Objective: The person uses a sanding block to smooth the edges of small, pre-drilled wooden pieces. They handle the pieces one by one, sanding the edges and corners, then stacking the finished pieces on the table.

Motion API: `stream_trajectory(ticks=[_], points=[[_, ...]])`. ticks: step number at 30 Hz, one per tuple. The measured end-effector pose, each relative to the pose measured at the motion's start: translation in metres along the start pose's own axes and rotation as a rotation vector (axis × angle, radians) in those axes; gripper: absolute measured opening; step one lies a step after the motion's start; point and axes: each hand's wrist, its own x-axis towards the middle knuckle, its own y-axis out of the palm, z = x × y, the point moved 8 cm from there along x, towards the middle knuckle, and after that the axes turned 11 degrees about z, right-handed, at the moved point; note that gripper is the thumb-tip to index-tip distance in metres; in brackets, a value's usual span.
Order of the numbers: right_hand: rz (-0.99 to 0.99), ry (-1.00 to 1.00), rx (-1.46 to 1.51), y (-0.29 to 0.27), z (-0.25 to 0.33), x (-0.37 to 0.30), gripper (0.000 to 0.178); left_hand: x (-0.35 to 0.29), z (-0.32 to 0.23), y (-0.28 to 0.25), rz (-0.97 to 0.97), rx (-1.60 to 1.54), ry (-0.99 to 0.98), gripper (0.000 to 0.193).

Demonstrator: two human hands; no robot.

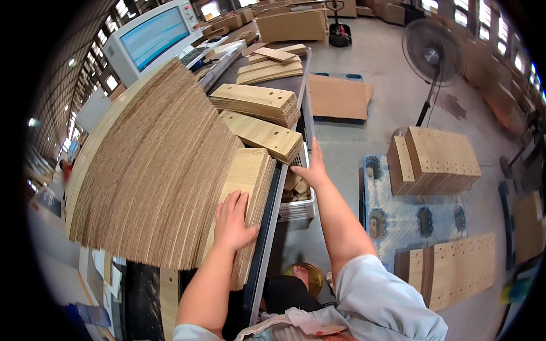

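Note:
A long row of thin wooden boards (153, 165) stands packed on edge across the table in front of me. My left hand (232, 223) lies on the pale face of the nearest boards (243, 171), its fingers spread and gripping nothing. Past the table's right edge, my right hand (313, 169) is open, fingers stretched forward. Its thumb is close to the end of a short stack of boards with drilled holes (263, 136); whether it touches them I cannot tell. Behind lies a similar drilled stack (256, 102), and beyond it several loose boards (270, 71).
A white plastic crate (298, 211) holding wood pieces stands below the table edge. To the right, a blue pallet (398, 213) carries board stacks (438, 162). A fan (432, 54) stands further back. A computer monitor (153, 40) is at the far left; a cardboard-topped pallet (338, 98) lies ahead.

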Motion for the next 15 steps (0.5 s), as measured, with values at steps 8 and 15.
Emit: stream_trajectory(ticks=[8, 15], points=[[0.279, 0.454, 0.492, 0.025, -0.055, -0.290, 0.011, -0.087, 0.009, -0.029, -0.397, -0.397, 0.334, 0.056], [0.988, 0.349, 0.692, 0.044, 0.056, -0.376, 0.029, -0.324, 0.047, -0.003, -0.289, -0.227, 0.122, 0.049]])
